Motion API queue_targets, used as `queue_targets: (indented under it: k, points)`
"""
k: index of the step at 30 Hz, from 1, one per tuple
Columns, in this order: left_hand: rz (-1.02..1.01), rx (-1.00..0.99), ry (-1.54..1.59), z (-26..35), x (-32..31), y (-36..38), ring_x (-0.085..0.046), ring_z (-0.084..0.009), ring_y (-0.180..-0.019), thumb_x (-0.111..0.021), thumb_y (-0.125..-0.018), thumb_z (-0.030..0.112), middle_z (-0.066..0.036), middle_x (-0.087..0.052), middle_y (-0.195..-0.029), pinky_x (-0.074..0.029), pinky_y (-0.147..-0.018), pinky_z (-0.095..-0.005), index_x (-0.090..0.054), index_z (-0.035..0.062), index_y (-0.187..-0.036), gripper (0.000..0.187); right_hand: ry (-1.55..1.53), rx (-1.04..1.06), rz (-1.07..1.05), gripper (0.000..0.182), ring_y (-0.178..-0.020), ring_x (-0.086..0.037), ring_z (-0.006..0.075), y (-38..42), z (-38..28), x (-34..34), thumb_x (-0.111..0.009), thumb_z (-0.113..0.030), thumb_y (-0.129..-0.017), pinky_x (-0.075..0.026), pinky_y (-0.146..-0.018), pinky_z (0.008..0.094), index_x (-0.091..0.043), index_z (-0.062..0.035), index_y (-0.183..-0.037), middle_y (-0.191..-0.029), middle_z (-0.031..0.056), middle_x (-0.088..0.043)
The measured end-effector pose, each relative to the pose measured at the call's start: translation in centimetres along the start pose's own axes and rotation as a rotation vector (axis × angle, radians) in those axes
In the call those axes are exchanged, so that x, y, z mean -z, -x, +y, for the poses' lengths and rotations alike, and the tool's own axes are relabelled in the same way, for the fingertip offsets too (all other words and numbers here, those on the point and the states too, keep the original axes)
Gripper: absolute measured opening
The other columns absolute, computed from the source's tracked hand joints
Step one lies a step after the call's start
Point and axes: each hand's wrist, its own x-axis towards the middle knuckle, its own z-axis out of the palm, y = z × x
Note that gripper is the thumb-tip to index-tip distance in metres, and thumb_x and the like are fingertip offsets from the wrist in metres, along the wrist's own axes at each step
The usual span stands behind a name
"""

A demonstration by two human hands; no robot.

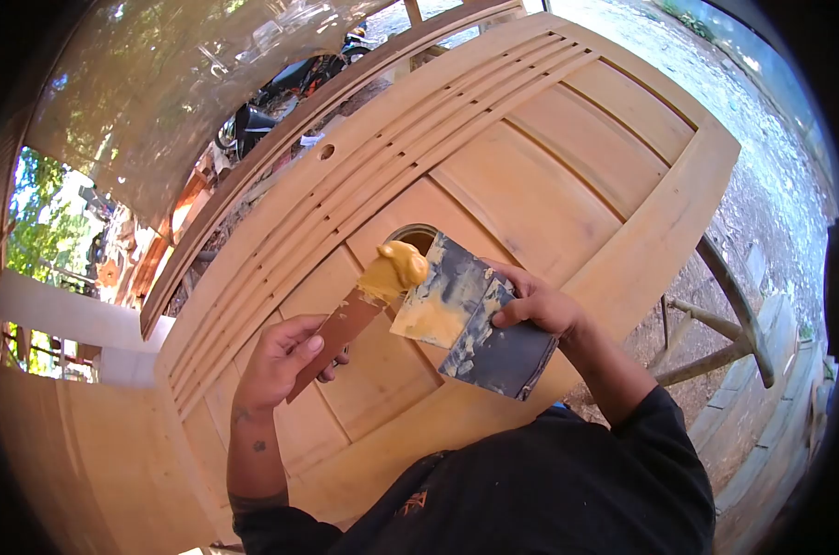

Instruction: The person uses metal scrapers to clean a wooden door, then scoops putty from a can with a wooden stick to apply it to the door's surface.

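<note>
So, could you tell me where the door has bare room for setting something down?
Bare panels lie on the door between the grooves and the far rail. It is crowded near the arched hole, where the left hand holds a putty stick beside the right hand gripping the board.

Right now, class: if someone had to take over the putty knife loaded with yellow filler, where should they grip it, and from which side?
Grip the putty knife on its bare brown lower end, where the left hand already holds it, coming from below. The upper tip carries a thick lump of yellow filler and lies against the smeared boards in the right hand.
</note>
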Motion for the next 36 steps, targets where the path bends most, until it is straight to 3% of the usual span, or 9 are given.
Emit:
queue_targets:
  k: [3,6,9,12,15,21,36]
  points:
    - [0.07,-0.054,-0.115,-0.4,-0.3,0.5,-0.059,-0.0117,-0.066,-0.048,-0.092,0.013,-0.01,-0.064,-0.086,-0.05,-0.061,-0.0236,-0.055,-0.0006,-0.116,0.028,0.011,-0.005,-0.064,0.076,-0.106,-0.054,0.0161,0.0,0.1,-0.2,-0.059,0.008,-0.066,-0.043,-0.092,0.0292,-0.031,-0.0008,-0.136,-0.119,0.0078,-0.054]
    - [0.1,-0.296,-0.422,-0.4,-0.5,1.6,-0.059,-0.0155,-0.068,-0.049,-0.091,0.01,-0.01,-0.065,-0.086,-0.05,-0.065,-0.0239,-0.059,0.0011,-0.111,0.024,0.03,-0.008,-0.096,0.078,-0.111,-0.051,0.0156,0.5,0.3,-0.9,-0.059,0.009,-0.066,-0.04,-0.095,0.0294,-0.029,-0.0007,-0.137,-0.124,0.0073,-0.051]
    - [0.163,-0.533,-0.68,-0.4,-0.8,2.3,-0.06,-0.0211,-0.076,-0.055,-0.085,0.004,-0.012,-0.062,-0.09,-0.05,-0.07,-0.0256,-0.062,0.0041,-0.108,0.024,0.017,-0.017,-0.122,0.079,-0.113,-0.049,0.0153,1.0,0.7,-1.1,-0.059,0.011,-0.065,-0.039,-0.096,0.0292,-0.028,-0.0005,-0.138,-0.125,0.0072,-0.049]
    - [0.199,-0.625,-0.76,-0.8,-1.7,2.8,-0.058,-0.0251,-0.085,-0.061,-0.077,-0.002,-0.013,-0.059,-0.096,-0.05,-0.073,-0.0291,-0.064,0.0082,-0.107,0.032,-0.021,-0.03,-0.161,0.08,-0.114,-0.048,0.015,1.3,1.4,-1.4,-0.059,0.011,-0.065,-0.038,-0.097,0.0292,-0.028,-0.0005,-0.138,-0.126,0.0074,-0.049]
    - [0.225,-0.643,-0.733,-2.1,-1.8,2.7,-0.056,-0.0245,-0.089,-0.064,-0.071,-0.006,-0.012,-0.056,-0.101,-0.05,-0.075,-0.0313,-0.064,0.0112,-0.107,0.04,-0.065,-0.046,-0.194,0.081,-0.116,-0.047,0.0148,1.7,1.7,-1.7,-0.06,0.011,-0.065,-0.037,-0.098,0.0293,-0.027,-0.0008,-0.138,-0.127,0.0073,-0.048]
    - [0.27,-0.645,-0.651,-4.9,-2.1,2.4,-0.055,-0.0245,-0.091,-0.065,-0.071,-0.006,-0.01,-0.056,-0.102,-0.049,-0.076,-0.0334,-0.065,0.0151,-0.106,0.042,-0.077,-0.021,-0.242,0.082,-0.117,-0.045,0.0143,2.1,3.0,-1.8,-0.062,0.011,-0.066,-0.036,-0.099,0.0296,-0.026,-0.0023,-0.139,-0.129,0.0062,-0.046]
    - [0.368,-0.628,-0.943,-2.9,-0.9,3.7,-0.054,-0.0253,-0.087,-0.067,-0.069,-0.004,-0.008,-0.056,-0.099,-0.046,-0.071,-0.0338,-0.066,0.0158,-0.105,0.041,0.017,0.113,-0.215,0.08,-0.117,-0.044,0.0127,1.7,4.2,-2.2,-0.062,0.007,-0.07,-0.034,-0.1,0.029,-0.025,-0.0046,-0.14,-0.128,0.0045,-0.046]
